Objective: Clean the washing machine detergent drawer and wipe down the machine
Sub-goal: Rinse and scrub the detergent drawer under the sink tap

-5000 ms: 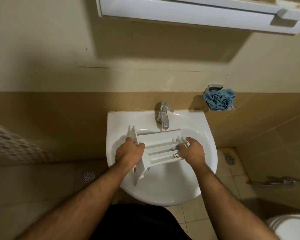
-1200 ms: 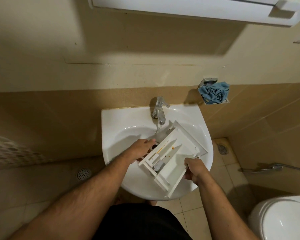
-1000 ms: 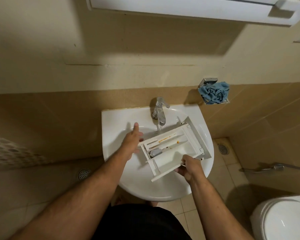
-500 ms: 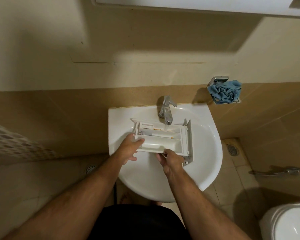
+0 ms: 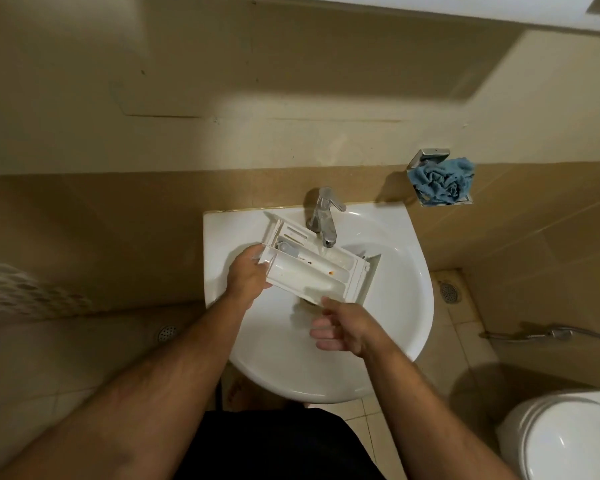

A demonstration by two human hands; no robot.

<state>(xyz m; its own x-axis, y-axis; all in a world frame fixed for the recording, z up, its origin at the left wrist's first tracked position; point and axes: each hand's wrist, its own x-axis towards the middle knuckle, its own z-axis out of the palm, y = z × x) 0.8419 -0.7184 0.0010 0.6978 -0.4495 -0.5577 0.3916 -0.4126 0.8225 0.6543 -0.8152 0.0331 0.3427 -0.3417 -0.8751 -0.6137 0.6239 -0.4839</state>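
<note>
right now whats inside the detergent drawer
The detergent drawer shows white compartments, a grey insert near the left hand, and small orange-brown specks. Tap water runs in. The far compartments' floors are too blurred to judge.

Home bathroom. White wall sink (image 5: 409,306) with chrome tap (image 5: 324,218); toilet (image 5: 561,434) lower right of sink, floor drains (image 5: 448,292) either side, probably a bidet hose (image 5: 534,336) right.

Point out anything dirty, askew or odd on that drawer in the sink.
The detergent drawer lies tilted across the sink under the tap, held only by the left hand. Orange-brown specks remain in one compartment. No damage shows.
</note>
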